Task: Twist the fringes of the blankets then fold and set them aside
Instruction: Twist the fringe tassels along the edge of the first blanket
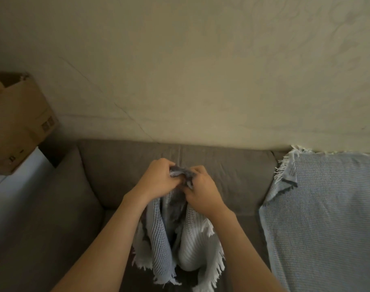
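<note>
Blanket edge first: you hold a pale blue blanket [158, 239] bunched up in front of you, above the seat of a grey sofa [120, 171]. Your left hand [158, 180] is curled tight around the gathered top edge, and your right hand [203, 192], just beside it, pinches the same dark bunch of cloth with bent fingers. Both hands grip; neither is relaxed. The rest of the blanket hangs down between your forearms in loose folds, its white fringe [213, 260] dangling along the lower edges.

You have two blankets in view. The second blanket [327, 218] lies spread over the sofa's back and seat at your right, one fringed corner folded over. One cardboard box [17, 123] stands at the far left, past the sofa arm, against the wall [179, 70].
</note>
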{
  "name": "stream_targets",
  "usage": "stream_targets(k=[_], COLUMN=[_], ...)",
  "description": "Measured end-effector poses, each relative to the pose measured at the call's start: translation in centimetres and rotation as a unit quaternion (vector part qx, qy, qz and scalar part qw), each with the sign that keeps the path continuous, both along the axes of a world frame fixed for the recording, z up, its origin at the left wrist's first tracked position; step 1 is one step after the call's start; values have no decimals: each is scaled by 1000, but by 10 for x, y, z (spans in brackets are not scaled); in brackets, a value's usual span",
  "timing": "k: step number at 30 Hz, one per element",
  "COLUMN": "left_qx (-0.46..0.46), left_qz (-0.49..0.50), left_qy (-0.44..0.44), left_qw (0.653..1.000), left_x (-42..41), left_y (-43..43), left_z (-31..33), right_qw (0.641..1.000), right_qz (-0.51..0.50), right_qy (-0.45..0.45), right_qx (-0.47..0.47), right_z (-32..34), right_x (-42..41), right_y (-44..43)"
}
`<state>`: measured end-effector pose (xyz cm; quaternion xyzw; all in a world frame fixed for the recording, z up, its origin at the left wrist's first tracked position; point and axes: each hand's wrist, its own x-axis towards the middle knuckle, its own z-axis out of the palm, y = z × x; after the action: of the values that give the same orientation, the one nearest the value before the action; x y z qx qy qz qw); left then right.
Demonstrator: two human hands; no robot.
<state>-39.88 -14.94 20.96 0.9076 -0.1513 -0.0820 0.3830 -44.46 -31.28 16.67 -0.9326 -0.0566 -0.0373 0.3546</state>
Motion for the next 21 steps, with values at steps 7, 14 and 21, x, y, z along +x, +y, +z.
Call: stream_targets(k=[7, 14, 21], left_qx=[-108, -98, -58], left_qz=[6, 7, 31], left_qy=[-12, 10, 36], left_qw=[994, 995, 997], left_x=[-5, -1, -2], left_y=[12, 20, 28], left_z=[-8, -44, -83], right_qw=[999, 985, 916], right_qz=[23, -44, -90], right_qy=[7, -16, 33], right_qx=[-39, 165, 390], right_z=[30, 56, 90], right_x=[3, -1, -13], right_y=[-20, -19, -21])
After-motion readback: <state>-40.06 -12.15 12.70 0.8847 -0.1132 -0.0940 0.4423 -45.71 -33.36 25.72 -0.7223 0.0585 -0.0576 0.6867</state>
